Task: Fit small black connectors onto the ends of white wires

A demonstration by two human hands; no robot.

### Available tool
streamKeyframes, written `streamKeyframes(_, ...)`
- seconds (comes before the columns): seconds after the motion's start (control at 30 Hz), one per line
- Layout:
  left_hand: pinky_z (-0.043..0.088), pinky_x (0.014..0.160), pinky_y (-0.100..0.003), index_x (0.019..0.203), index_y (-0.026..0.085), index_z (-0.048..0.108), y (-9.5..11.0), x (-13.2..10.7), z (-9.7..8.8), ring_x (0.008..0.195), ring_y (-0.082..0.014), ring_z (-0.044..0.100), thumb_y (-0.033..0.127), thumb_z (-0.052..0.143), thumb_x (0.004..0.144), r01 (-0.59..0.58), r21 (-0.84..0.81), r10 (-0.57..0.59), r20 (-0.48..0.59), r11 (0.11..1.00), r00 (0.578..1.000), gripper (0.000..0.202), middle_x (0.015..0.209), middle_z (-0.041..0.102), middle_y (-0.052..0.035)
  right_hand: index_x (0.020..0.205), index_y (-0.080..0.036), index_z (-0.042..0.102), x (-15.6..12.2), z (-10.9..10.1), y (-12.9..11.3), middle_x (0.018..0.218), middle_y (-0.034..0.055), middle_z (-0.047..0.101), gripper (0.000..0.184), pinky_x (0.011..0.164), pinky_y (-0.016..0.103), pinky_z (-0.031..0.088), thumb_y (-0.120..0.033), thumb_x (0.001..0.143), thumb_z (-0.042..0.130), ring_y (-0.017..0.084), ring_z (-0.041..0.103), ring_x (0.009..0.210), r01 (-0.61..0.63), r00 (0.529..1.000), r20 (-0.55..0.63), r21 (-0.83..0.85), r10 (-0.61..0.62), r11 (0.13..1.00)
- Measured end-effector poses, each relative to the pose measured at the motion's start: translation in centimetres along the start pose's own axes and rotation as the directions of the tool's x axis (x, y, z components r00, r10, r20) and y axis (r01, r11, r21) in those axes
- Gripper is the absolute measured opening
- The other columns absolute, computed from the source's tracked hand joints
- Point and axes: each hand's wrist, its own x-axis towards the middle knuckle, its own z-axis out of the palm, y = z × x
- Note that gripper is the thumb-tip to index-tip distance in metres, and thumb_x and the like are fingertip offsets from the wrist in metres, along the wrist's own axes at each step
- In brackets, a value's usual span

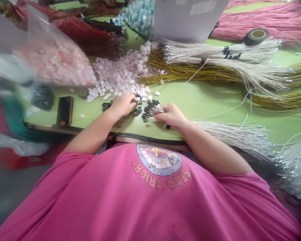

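Note:
My right hand (172, 115) is closed around a bundle of white wires (230, 134) near the table's front edge. Black connectors (149, 108) cap several of the wire ends that stick out past my fingers, and other ends look bare and silvery. My left hand (124, 103) is over the table beside loose small black connectors (137, 111), its fingers curled together. Whatever is between those fingertips is too small to make out. More black connectors (107, 105) lie by its wrist side, and a heap of small white connectors (122, 70) spreads just beyond it.
A phone (65, 111) lies at the left front. Behind it stands a clear bag of pinkish connectors (60, 60). Yellow wires (190, 72), white bundles (203, 50) and pink wires (263, 20) cover the far right, with a roll of black tape (256, 35). A grey box (188, 23) stands at the back.

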Motion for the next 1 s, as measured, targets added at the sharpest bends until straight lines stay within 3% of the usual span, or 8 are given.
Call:
streamKeyframes(0.1,0.045,0.069,-0.031,0.091,0.018,0.063,0.9,-1.5,-0.5,0.071,-0.0164,0.058,0.027,0.055,0.080,-0.020,-0.313,0.013,-0.025,0.949,1.000,0.016,0.082,0.064,-0.0046,0.072,-0.013,0.064,0.0,0.0,0.2,0.055,-0.0029,0.049,0.015,0.032,0.017,0.037,-0.026,0.066,0.059,0.005,0.042,0.043,0.021,1.000,0.004,0.003,-0.021,1.000)
streamKeyframes(0.23,0.045,0.061,-0.025,0.090,0.015,0.062,2.2,-3.4,-0.1,0.062,-0.0107,0.055,0.025,0.062,0.076,0.049,-0.720,0.069,0.134,0.692,0.989,0.017,0.074,0.064,-0.0014,0.068,-0.014,0.061,0.0,0.1,0.4,0.053,-0.0040,0.047,0.013,0.032,0.017,0.038,-0.027,0.067,0.059,0.006,0.042,0.043,0.047,0.999,0.018,-0.005,-0.047,0.999)
streamKeyframes(0.3,0.045,0.062,-0.024,0.090,0.015,0.064,2.4,-3.7,0.6,0.064,-0.0097,0.056,0.022,0.062,0.076,0.073,-0.792,0.072,0.146,0.605,0.987,0.015,0.078,0.065,-0.0024,0.068,-0.015,0.060,0.0,0.1,0.4,0.054,-0.0039,0.046,0.013,0.032,0.017,0.038,-0.028,0.068,0.059,0.005,0.042,0.043,0.056,0.998,0.022,-0.007,-0.056,0.998)
streamKeyframes(0.5,0.043,0.057,-0.022,0.091,0.015,0.066,1.9,-3.4,2.1,0.054,-0.0062,0.051,0.021,0.058,0.081,0.119,-0.876,0.046,0.158,0.467,0.986,0.014,0.073,0.064,-0.0020,0.065,-0.015,0.057,-0.1,0.1,0.5,0.051,-0.0044,0.044,0.016,0.033,0.017,0.035,-0.031,0.068,0.059,0.005,0.040,0.042,0.071,0.997,-0.001,-0.036,-0.071,0.997)
streamKeyframes(0.7,0.045,0.056,-0.023,0.090,0.014,0.067,2.5,-3.8,1.8,0.054,-0.0070,0.052,0.021,0.058,0.081,0.140,-0.882,0.048,0.181,0.450,0.982,0.014,0.071,0.064,-0.0029,0.069,-0.015,0.062,0.1,0.3,0.7,0.053,-0.0034,0.047,0.017,0.034,0.017,0.034,-0.031,0.068,0.059,0.005,0.042,0.043,0.056,0.998,-0.013,-0.082,-0.057,0.995)
streamKeyframes(1.0,0.047,0.056,-0.023,0.085,0.014,0.069,3.7,-4.3,2.0,0.053,-0.0078,0.054,0.020,0.063,0.077,0.168,-0.823,-0.031,0.180,0.543,0.983,0.012,0.066,0.066,-0.0029,0.067,-0.014,0.061,-0.1,0.7,0.6,0.052,-0.0039,0.045,0.016,0.033,0.017,0.030,-0.030,0.068,0.058,0.005,0.040,0.040,0.085,0.993,-0.079,-0.077,-0.091,0.993)
